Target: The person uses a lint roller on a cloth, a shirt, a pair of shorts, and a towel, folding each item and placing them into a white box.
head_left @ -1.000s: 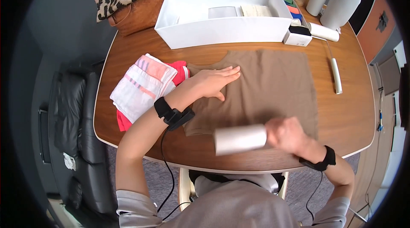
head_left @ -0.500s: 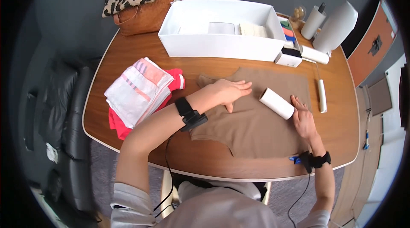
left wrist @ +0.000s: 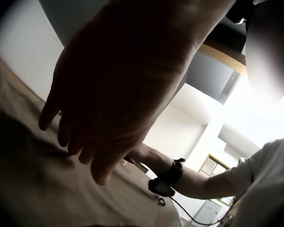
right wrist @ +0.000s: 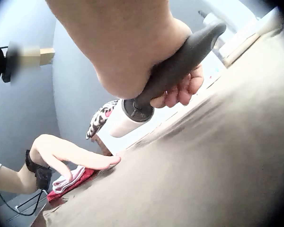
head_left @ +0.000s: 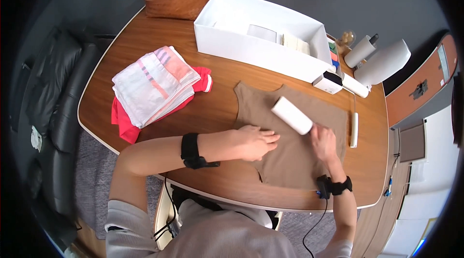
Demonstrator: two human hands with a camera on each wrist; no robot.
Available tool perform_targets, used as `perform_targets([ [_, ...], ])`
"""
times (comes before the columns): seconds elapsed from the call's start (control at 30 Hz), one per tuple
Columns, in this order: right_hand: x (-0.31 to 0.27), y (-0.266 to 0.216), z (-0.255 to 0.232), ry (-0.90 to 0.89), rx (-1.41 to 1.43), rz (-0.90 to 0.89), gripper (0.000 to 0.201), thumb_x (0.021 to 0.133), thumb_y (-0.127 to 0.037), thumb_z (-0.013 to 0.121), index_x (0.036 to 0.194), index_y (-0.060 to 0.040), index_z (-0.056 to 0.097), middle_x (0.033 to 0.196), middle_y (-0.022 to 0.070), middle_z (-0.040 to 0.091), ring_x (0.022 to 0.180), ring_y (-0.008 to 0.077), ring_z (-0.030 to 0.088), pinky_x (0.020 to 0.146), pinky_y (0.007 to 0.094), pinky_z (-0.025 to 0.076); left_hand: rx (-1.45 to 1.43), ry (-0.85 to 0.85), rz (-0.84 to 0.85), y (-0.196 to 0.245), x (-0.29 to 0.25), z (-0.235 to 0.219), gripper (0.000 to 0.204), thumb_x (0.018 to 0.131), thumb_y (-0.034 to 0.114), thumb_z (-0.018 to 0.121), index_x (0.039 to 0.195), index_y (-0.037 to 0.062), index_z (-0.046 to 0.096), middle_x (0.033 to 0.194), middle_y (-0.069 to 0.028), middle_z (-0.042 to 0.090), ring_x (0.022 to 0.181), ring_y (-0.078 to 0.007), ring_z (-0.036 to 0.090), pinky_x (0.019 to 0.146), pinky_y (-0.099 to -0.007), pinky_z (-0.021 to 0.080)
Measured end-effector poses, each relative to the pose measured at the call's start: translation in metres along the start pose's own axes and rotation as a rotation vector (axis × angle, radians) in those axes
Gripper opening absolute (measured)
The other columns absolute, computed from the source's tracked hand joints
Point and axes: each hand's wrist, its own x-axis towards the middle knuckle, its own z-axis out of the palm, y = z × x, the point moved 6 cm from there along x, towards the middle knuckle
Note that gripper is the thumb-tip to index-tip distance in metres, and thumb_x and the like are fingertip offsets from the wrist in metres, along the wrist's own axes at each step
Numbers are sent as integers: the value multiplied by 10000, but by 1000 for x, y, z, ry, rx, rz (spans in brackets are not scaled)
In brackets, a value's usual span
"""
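lint roller [head_left: 292, 115] held over a brown top [head_left: 299, 164]
right hand [head_left: 324, 143] curls round the dark handle [right wrist: 180, 64], white roll [right wrist: 124, 125] beyond its fingers; left hand [head_left: 255, 143], fingers fairly straight, over the brown top.

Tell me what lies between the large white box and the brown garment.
Only a bare strip of wooden table runs between the large white box and the brown garment, as the head view shows.
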Motion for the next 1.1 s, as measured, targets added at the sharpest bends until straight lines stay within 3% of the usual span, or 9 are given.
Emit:
perform_targets([
  [0.17,18,-46,21,31,-206,-242,273,846,-240,462,691,-69,607,588,173,578,545,347,578,509,419,483,3,180,49,-1,-11,19,470,841,103,372,1310,113,349,1433,-65,201,1318,-207,200,1038,-411,264],
  [0.37,48,-29,27,134,-293,-152,425,855,-269,451,509,-58,580,498,177,544,465,339,563,451,400,478,-8,263,61,5,-16,27,428,843,130,407,1268,179,427,1425,-71,220,1312,-221,218,1030,-406,272],
  [0.47,64,-22,26,172,-300,-112,424,858,-274,450,530,-45,589,516,187,552,476,342,569,464,400,485,-41,290,59,5,-15,28,422,838,131,415,1256,178,444,1419,-77,233,1308,-224,229,1019,-402,280],
  [0.63,88,-6,27,141,-279,11,496,888,-322,358,579,-25,606,614,204,592,591,357,601,592,426,503,-31,275,33,7,-19,24,402,868,148,343,1255,192,441,1421,-51,238,1309,-204,225,1039,-383,261],
  [1.1,115,-1,10,247,-393,-28,422,897,-296,366,639,-54,597,604,161,598,574,325,598,557,409,491,-7,258,12,10,-18,23,398,864,156,358,1248,204,451,1424,-46,230,1308,-198,230,1033,-382,275],
])
